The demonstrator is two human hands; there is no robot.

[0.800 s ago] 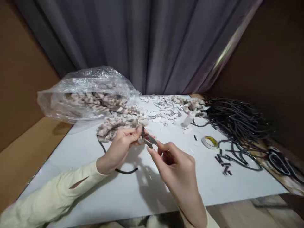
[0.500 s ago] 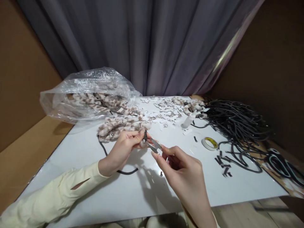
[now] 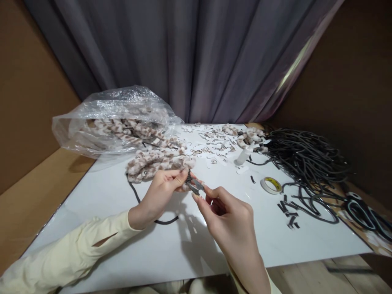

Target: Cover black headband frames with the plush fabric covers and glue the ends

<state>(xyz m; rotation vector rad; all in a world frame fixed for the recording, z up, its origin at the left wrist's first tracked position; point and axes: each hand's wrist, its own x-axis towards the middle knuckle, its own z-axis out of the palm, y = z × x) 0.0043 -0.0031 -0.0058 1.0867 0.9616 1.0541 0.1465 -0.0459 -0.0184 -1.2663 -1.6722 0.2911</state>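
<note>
My left hand [image 3: 157, 194] pinches a brown-and-white plush strap by its end, where a short dark cord piece [image 3: 189, 176] sticks up between thumb and fingers. My right hand [image 3: 232, 218] is closed around small thread snips [image 3: 197, 185]. Their blades lie right against the dark cord piece; whether they have cut into it I cannot tell. The rest of the plush strap [image 3: 150, 163] is bunched on the table just beyond my left hand. A black cord [image 3: 168, 222] comes out from under my left wrist.
A clear plastic bag [image 3: 122, 106] of plush straps lies at back left. Behind are scattered small metal fittings [image 3: 214, 143] and a white bottle [image 3: 244, 155]. To the right are a tape roll [image 3: 271, 185], a heap of black cords [image 3: 306, 157], cord scraps [image 3: 288, 208] and black-handled scissors [image 3: 358, 210].
My right hand has shifted slightly left, bringing the snips' blades closer onto the dark cord piece. My left hand has hardly moved and keeps its pinch.
</note>
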